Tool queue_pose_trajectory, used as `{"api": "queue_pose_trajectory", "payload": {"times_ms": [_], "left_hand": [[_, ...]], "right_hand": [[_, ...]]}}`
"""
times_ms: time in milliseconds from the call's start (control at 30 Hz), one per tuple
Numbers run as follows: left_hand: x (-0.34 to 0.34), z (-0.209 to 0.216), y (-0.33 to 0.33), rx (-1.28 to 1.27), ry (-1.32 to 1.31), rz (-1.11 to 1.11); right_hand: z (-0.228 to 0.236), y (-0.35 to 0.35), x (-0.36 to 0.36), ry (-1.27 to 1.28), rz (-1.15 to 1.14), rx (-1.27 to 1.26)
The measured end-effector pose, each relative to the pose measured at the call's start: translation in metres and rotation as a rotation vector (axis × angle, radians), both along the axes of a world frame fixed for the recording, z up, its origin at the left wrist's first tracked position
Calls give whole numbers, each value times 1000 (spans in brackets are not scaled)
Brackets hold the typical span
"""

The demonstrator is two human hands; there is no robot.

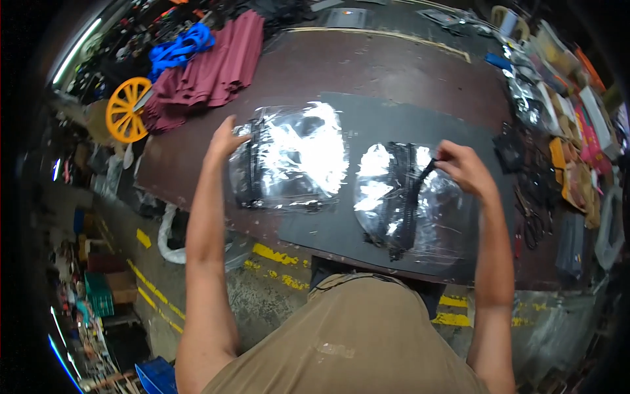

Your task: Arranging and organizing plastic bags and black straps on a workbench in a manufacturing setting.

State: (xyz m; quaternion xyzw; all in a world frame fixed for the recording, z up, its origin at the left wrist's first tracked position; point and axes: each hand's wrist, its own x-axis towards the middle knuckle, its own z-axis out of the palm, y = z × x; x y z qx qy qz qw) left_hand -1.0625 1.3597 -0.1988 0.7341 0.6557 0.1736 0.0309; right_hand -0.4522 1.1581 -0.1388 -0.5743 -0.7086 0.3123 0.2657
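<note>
On the left of the table lies a stack of shiny clear plastic sheets [302, 154] with a black zipper strip [254, 164] along its left side. My left hand [230, 139] is at that edge, thumb stretched out over the strip and fingers apart. To the right, a rounded clear plastic piece [375, 190] lies on a dark grey mat [321, 230], crossed by black zipper tape [405, 197]. Above it, my right hand [462, 169] pinches the upper end of a black zipper strip [425, 175], which slants down toward the plastic.
Maroon folded fabric [226, 59], a blue strap bundle [180, 49] and a yellow-orange reel [128, 109] occupy the back left. Scissors [530, 220], pouches and boxes line the table's right side. A long thin strip [387, 35] runs across the far end.
</note>
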Motion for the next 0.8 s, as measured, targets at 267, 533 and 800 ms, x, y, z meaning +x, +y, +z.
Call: {"api": "queue_pose_trajectory", "payload": {"times_ms": [267, 533, 800], "left_hand": [[247, 116, -157, -406, -784, -1145], [255, 190, -207, -484, -1172, -833], [68, 113, -91, -297, -1191, -328]], "right_hand": [[176, -90, -45, -64, 175, 387], [193, -55, -47, 104, 46, 569], [13, 45, -6, -13, -80, 150]]}}
